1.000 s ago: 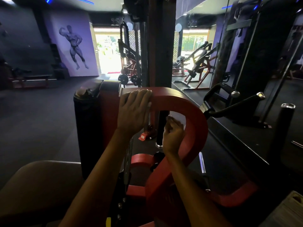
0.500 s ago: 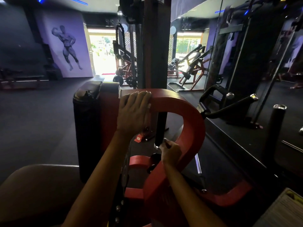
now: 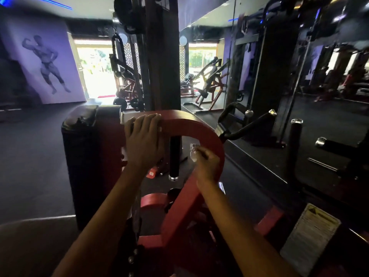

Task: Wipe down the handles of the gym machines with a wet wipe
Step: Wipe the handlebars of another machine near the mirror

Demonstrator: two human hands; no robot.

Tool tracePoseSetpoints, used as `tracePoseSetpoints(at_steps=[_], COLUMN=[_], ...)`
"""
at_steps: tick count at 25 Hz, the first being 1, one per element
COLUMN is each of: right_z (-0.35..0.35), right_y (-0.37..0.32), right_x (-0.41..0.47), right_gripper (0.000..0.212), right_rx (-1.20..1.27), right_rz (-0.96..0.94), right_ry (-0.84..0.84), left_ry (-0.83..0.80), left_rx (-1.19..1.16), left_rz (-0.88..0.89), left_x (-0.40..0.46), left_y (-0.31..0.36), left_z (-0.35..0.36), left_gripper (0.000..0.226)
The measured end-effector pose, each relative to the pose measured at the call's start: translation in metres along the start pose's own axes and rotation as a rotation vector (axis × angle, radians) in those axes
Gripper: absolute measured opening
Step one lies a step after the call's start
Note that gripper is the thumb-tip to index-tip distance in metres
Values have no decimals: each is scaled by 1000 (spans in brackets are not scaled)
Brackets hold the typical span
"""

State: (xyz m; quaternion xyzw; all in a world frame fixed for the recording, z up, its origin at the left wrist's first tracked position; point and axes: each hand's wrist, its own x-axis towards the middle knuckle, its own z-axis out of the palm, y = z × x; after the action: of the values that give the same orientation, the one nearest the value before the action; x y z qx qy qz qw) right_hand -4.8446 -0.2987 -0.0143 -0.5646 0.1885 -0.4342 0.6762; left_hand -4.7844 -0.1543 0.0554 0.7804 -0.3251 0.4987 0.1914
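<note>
A red curved machine arm (image 3: 207,132) arches in front of me. From its underside a black vertical handle (image 3: 174,156) with a chrome end cap hangs down. My left hand (image 3: 142,140) rests on top of the red arm, fingers hooked over its far edge. My right hand (image 3: 206,163) is just right of the black handle and pinches a crumpled pale wet wipe (image 3: 193,152). The wipe sits a short gap away from the handle, not touching it.
A black padded upright (image 3: 79,156) stands to the left. Black angled handles (image 3: 249,124) and a black post (image 3: 293,148) stand at the right by a mirror wall. An instruction placard (image 3: 309,236) is at lower right. More machines fill the background.
My right hand was low at the handle's bottom end half a second ago; it has risen and moved right, off the handle, with the wipe. My left hand has stayed put.
</note>
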Motion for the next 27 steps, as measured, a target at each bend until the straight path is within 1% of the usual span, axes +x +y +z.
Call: tracePoseSetpoints(at_steps=[1, 3, 4, 5, 6, 8, 11, 14, 16, 18, 21, 25, 27], right_z=[-15, -43, -60, -77, -100, -149, -223, -269, -288, -301, -309, -307, -311], right_y=[-1, -8, -14, -21, -30, -47, -70, -93, -105, -114, -121, -125, -124], right_x=[4, 12, 15, 17, 20, 28, 35, 36, 41, 50, 73, 111, 126], right_gripper=[17, 12, 8, 8, 13, 10, 16, 14, 12, 13, 15, 19, 22], right_rx=[-105, -259, -304, -339, -362, -410, -540, -722, -829, -936, -1148, -1509, -1692], right_rz=[-62, -157, -205, -249, -297, -336, -388, -530, -637, -694, -734, -791, -854], right_ry=[-5, -23, -25, -15, 10, 85, 242, 341, 367, 338, 228, -35, -141], left_ry=[20, 47, 26, -16, -65, -164, -291, -340, -381, -415, -442, -490, -504], left_rx=[-97, -344, -447, -531, -626, -791, -925, -1011, -1037, -1036, -1009, -987, -986], left_rz=[-3, 54, 95, 126, 151, 190, 249, 284, 276, 262, 252, 243, 252], left_x=[-1, -4, -6, -9, -11, -18, -36, -50, -56, -61, -67, -69, -73], left_y=[8, 36, 57, 80, 110, 164, 230, 274, 296, 313, 329, 347, 360], left_z=[-1, 1, 6, 12, 20, 40, 66, 80, 88, 95, 105, 122, 131], left_gripper=[35, 33, 33, 33, 33, 33, 35, 33, 36, 38, 46, 51, 51])
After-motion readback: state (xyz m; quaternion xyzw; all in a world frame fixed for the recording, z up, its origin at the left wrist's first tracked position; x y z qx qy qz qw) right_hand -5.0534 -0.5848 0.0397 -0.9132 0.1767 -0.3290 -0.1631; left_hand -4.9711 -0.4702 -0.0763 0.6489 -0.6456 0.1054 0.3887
